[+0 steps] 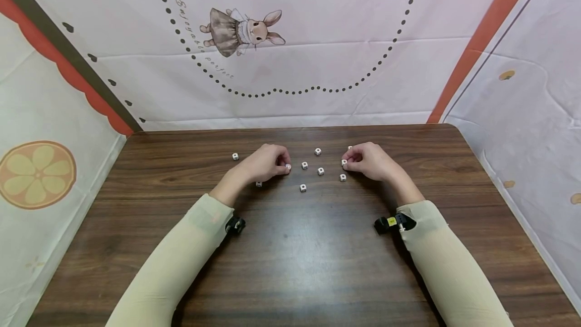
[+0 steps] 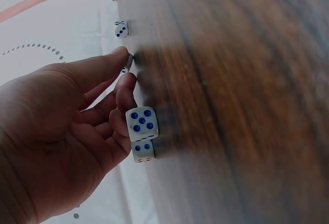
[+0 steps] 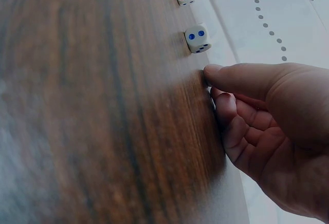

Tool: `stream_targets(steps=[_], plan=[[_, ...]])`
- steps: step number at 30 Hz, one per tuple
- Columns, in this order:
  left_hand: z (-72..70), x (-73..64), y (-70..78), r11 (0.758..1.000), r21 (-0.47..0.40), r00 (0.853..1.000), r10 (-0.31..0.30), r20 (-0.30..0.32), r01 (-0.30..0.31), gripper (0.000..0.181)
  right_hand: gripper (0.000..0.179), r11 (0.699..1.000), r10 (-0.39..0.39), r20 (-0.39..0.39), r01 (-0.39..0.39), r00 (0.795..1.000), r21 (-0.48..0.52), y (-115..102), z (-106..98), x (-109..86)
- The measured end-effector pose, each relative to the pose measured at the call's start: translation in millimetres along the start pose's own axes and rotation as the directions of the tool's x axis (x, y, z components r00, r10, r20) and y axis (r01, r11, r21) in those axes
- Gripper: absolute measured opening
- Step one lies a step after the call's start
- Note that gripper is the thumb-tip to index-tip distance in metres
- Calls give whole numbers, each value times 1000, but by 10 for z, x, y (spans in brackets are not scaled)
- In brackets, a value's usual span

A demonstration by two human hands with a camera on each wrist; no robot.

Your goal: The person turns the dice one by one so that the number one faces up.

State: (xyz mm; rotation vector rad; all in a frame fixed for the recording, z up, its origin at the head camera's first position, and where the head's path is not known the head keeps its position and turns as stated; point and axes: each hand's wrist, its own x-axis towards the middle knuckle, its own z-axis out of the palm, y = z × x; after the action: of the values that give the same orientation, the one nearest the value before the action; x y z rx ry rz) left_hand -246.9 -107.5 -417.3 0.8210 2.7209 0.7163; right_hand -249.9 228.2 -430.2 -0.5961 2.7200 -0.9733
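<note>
My left hand (image 1: 266,161) pinches a white die (image 1: 288,166) between thumb and forefinger, low over the brown table. In the left wrist view a sliver of that die (image 2: 128,63) shows between the fingertips, and another die (image 2: 142,123) with blue pips sits right by the curled fingers. At the right, my right hand (image 1: 371,161) has thumb and forefinger on a second die (image 1: 344,163); the right wrist view hides it behind the fingertips. Just in front of this hand lies a die (image 1: 342,177), and one more (image 1: 350,148) peeks out behind its fingers.
Between the hands several loose dice lie scattered, among them a die (image 1: 317,151) at the back and a die (image 1: 303,187) nearer me. Left of my left hand rests a die (image 1: 235,156). A printed cloth (image 1: 317,64) hangs behind the wood-grain table (image 1: 295,266).
</note>
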Motion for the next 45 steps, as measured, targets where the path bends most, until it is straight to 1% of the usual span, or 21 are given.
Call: stream_targets(steps=[11, 14, 16, 22, 25, 32, 39, 45], plan=[[-5, -9, -1, 1000, -3, 1000, -21, 11, 21, 19, 9, 1000, 3, 3, -3, 1000, -4, -2, 1, 7], [-11, -13, 1, 1000, -9, 1000, -1, 12, 1, 24, 9, 1000, 4, 2, -4, 1000, -1, -4, 0, 7], [-14, -14, 3, 1000, -6, 1000, 24, 17, -24, 27, 9, 1000, 6, 2, -6, 1000, 0, -6, -1, 6], [-11, -11, -13, 994, 37, 994, 97, 50, -99, 30, 10, 1000, 10, 2, -10, 1000, -1, -6, 1, 4], [-5, -8, -27, 993, 43, 992, 108, 66, -111, 30, 9, 1000, 8, 2, -8, 1000, 2, -7, 3, 5], [10, -3, -43, 993, 33, 990, 111, 82, -114, 25, 9, 1000, 5, 4, -5, 1000, -4, -11, -1, 7], [15, -7, -31, 996, 29, 994, 83, 68, -85, 17, 8, 1000, 12, 1, -12, 1000, 5, -4, 3, 5], [23, 0, -44, 997, 10, 996, 77, 42, -78, 14, 7, 1000, 11, 1, -11, 1000, 11, -7, 0, -5]])
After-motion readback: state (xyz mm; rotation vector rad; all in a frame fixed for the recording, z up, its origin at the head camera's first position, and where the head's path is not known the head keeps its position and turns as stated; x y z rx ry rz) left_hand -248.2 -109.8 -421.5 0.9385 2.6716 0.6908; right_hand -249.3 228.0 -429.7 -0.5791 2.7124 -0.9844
